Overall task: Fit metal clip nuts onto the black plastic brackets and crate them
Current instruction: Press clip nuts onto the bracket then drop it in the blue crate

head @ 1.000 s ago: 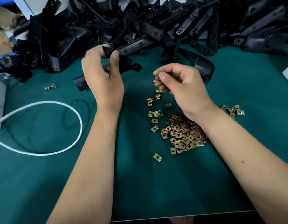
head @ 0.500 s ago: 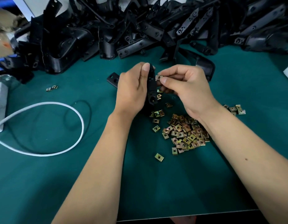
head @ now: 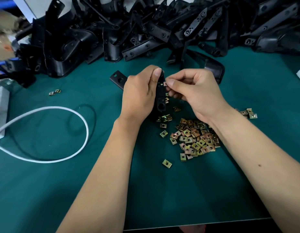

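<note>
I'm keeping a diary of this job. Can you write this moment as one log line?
step: fitting clip nut | left hand: grips black bracket | right hand: pinches clip nut against bracket | spare nuts: piled on mat

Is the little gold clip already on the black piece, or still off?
Cannot tell for sure. The right hand pinches the clip right against the edge of the black bracket, which the left hand grips, but fingers hide the joint.

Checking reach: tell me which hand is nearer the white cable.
Left. The left hand grips a bracket just right of the white cable; the right hand sits farther right.
</note>
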Demonstrator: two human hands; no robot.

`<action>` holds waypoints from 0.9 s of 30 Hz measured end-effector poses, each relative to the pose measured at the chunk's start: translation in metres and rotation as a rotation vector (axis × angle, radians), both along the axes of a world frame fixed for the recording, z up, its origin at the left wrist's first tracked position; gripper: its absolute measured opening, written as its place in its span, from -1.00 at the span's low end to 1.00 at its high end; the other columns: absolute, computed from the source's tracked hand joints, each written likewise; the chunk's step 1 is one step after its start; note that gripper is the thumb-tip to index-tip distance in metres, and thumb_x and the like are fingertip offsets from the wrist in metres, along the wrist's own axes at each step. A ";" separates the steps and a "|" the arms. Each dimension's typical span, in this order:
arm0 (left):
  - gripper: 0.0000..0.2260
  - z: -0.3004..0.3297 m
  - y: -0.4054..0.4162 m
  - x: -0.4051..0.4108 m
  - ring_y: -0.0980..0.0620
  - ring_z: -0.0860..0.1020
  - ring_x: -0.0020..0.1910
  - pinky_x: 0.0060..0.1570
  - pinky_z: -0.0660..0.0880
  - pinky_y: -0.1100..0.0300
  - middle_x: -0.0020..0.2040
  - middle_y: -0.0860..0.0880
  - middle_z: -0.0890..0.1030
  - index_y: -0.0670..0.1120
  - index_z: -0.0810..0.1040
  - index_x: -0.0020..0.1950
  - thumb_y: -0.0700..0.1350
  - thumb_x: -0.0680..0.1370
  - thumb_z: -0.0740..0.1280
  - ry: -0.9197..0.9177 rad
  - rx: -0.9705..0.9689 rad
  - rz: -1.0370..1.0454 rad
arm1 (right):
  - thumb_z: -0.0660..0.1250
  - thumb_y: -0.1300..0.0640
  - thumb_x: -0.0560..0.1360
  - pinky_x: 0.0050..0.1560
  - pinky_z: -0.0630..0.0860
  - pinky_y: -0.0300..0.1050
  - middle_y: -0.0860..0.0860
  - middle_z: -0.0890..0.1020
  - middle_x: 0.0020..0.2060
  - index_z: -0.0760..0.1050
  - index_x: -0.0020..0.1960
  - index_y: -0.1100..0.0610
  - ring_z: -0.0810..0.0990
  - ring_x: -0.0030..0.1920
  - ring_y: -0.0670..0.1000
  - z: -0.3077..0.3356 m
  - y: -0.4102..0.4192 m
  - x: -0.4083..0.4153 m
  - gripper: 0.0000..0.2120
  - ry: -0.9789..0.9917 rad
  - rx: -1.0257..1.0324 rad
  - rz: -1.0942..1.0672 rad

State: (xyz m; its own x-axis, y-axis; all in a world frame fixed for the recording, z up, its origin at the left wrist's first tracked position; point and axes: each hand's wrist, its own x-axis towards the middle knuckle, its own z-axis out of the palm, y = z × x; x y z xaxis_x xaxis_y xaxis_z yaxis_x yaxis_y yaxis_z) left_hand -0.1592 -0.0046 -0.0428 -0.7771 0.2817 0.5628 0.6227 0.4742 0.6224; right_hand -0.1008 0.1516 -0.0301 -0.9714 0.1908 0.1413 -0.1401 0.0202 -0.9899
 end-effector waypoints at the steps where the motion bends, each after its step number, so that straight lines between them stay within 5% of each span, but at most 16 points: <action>1: -0.66 0.001 0.001 0.001 -0.15 0.57 -0.26 -0.22 0.50 -0.13 -0.24 -0.10 0.62 -0.21 0.60 0.02 -0.01 0.75 0.16 0.006 0.005 -0.003 | 0.46 0.33 0.54 -0.23 0.55 -0.22 0.12 0.71 -0.26 0.67 0.00 0.27 0.64 -0.29 -0.02 0.000 -0.001 0.000 -0.94 0.000 0.005 -0.010; 18: -0.69 0.008 0.017 0.013 -0.09 0.51 -0.33 -0.28 0.46 -0.07 -0.31 -0.04 0.56 -0.20 0.61 0.00 -0.04 0.74 0.19 0.035 -0.055 -0.094 | 0.40 0.43 0.51 -0.22 0.52 -0.11 0.05 0.64 -0.33 0.43 0.16 0.21 0.57 -0.33 0.03 0.012 0.026 0.001 -0.70 -0.166 -0.134 0.216; 24: -0.70 0.007 0.021 0.014 -0.05 0.53 -0.31 -0.29 0.47 -0.02 -0.30 0.00 0.58 -0.18 0.63 0.01 -0.05 0.74 0.20 0.018 -0.055 -0.170 | 0.47 0.27 0.35 -0.29 0.57 -0.20 0.05 0.62 -0.36 0.38 0.17 0.17 0.58 -0.37 -0.01 0.016 0.038 0.003 -0.55 -0.212 -0.157 0.293; 27: -0.69 0.004 0.019 0.012 -0.09 0.56 -0.28 -0.23 0.50 -0.06 -0.28 -0.02 0.60 -0.16 0.64 0.03 -0.02 0.74 0.18 -0.018 -0.027 -0.097 | 0.49 0.20 0.38 -0.26 0.51 -0.19 0.06 0.66 -0.34 0.48 0.12 0.18 0.57 -0.35 -0.02 0.011 0.036 0.001 -0.65 -0.232 -0.116 0.242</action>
State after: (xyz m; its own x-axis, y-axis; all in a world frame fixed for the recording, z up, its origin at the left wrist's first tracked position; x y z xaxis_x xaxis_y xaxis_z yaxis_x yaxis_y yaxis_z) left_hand -0.1469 0.0149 -0.0386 -0.7555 0.3709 0.5401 0.6552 0.4292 0.6217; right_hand -0.0994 0.1874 -0.0189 -0.9942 -0.0466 -0.0971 0.1014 -0.1001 -0.9898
